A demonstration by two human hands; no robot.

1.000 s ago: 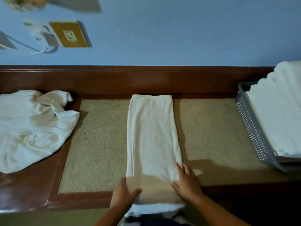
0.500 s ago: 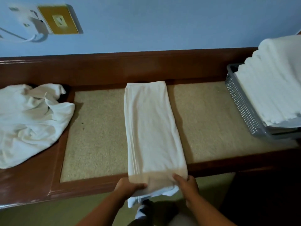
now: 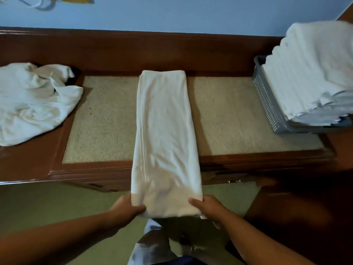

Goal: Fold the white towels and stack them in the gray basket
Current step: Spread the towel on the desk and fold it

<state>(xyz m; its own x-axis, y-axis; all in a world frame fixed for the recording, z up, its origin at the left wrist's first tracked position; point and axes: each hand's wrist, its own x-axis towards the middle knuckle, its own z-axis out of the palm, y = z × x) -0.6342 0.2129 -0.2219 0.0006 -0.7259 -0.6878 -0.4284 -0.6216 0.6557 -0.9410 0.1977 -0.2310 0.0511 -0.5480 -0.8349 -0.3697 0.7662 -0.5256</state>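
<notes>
Mid-fold, gripping with left hand (image 3: 127, 206) and right hand (image 3: 207, 206) the near, overhanging end of the long white cloth towel (image 3: 164, 131) on the brown wooden table (image 3: 28, 161); next, likely matching it squarely to the far end.

The long towel (image 3: 164, 134) lies lengthwise down the middle of the inset panel (image 3: 103, 119) of the table (image 3: 28, 165), its far end by the back ledge and its near end out past the front edge, where your left hand (image 3: 126, 207) holds one corner and your right hand (image 3: 208, 207) the other. To your left a heap of loose towels (image 3: 32, 100) lies on the table beside the panel. At your right the basket (image 3: 267, 104) stands on the panel's end, with a stack of folded towels (image 3: 313, 73) in it.
</notes>
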